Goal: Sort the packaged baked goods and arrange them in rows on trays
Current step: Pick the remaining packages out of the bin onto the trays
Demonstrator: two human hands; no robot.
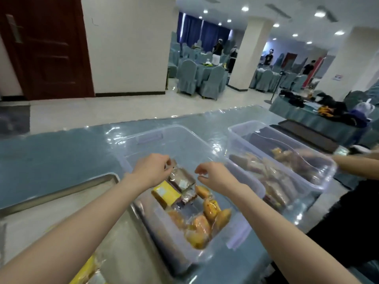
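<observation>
Fingers (166, 161) of left hand (151, 170) pinch brown packet (181, 179) wrapper, contact blurred; right hand (214, 176) loosely curled, empty.

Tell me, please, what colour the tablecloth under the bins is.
The tablecloth is teal blue; head view.

Left hand (151, 169) pinches a brown packet (182, 178) in the clear bin (180, 140).

Recessed ceiling lights (245, 8) brighten the hall evenly, so my arms (82, 222) throw only faint shadows. Glare streaks the glossy counter (51, 152) and the rim of the clear bin (149, 138). The wide lens bends the edges; my fingers (162, 159) look slightly smeared, and the far tables (205, 70) are soft.
</observation>
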